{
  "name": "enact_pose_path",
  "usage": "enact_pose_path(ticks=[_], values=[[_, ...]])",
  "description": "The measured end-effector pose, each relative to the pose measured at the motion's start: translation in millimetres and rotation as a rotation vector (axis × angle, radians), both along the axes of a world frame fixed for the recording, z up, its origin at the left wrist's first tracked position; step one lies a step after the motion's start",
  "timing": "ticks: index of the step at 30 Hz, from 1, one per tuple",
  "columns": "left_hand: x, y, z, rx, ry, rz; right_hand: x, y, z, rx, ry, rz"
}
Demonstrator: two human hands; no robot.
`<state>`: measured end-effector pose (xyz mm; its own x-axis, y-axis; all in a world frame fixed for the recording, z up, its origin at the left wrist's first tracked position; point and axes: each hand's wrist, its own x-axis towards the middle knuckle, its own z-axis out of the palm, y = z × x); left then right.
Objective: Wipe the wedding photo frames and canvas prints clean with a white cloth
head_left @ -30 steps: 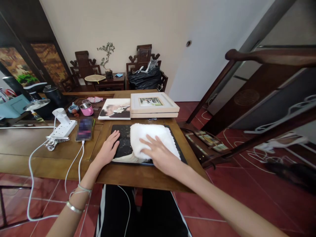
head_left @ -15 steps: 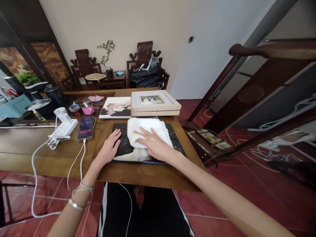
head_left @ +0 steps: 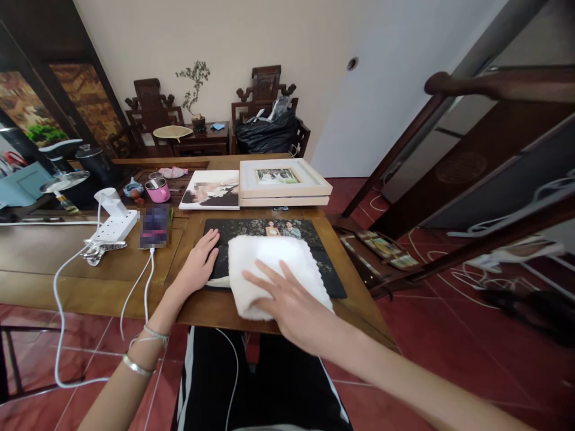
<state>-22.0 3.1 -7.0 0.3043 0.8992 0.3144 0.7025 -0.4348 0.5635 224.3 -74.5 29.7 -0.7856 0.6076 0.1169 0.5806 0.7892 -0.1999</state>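
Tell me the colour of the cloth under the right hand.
Plain white: the cloth lies under the right hand, best seen in the head view.

White towel point(head_left: 265, 263) over a dark photo print point(head_left: 251, 230).
Towel folded, fluffy, covering the print's near half; print lies flat.

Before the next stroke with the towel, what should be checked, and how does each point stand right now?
1. Left hand flat on the left edge of the picture: ok.
2. Right hand flat on the towel: ok.
3. Towel wholly on picture: not ok, its near end laps over the near edge.
4. Picture flat on the table: ok.
5. Picture apart from the stacked frames: ok.
6. Surface under towel clean: cannot tell, hidden.
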Motion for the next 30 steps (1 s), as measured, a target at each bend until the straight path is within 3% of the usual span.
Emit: enact_pose_path(ticks=[3, 5, 9, 13, 16, 19, 22, 26, 30], values=[[0, 2, -0.8, 0.009, 0.0, -0.009, 11, -21, -1.2, -0.021, 0.022, 0.048], [-1, 3, -0.9, 0.01, 0.005, -0.01, 16, -15, -0.6, -0.036, 0.036, 0.054], [-1, 3, -0.2, 0.005, 0.005, -0.009, 16, 31, 2.5, -0.019, 0.02, -0.049], [-1, 3, 0.9, -0.01, 0.012, -0.015, -2, 86, 5.8, 0.029, -0.012, -0.189], [-1, 3, 1.1, -0.014, 0.011, -0.012, -23, 102, 7.6, 0.035, -0.035, -0.238], [-1, 2, 1.0, -0.006, -0.011, -0.001, -41, 85, 7.5, 0.01, -0.086, -0.183], [-1, 2, 0.6, -0.011, -0.015, -0.008, -40, 43, 5.3, -0.022, -0.072, -0.086], [-1, 3, -1.0, -0.006, 0.006, -0.013, -8, -6, 0.8, -0.037, 0.014, 0.009], [-2, 3, -2.6, 0.003, 0.006, -0.03, 41, -7, -3.9, -0.018, 0.026, -0.01]])
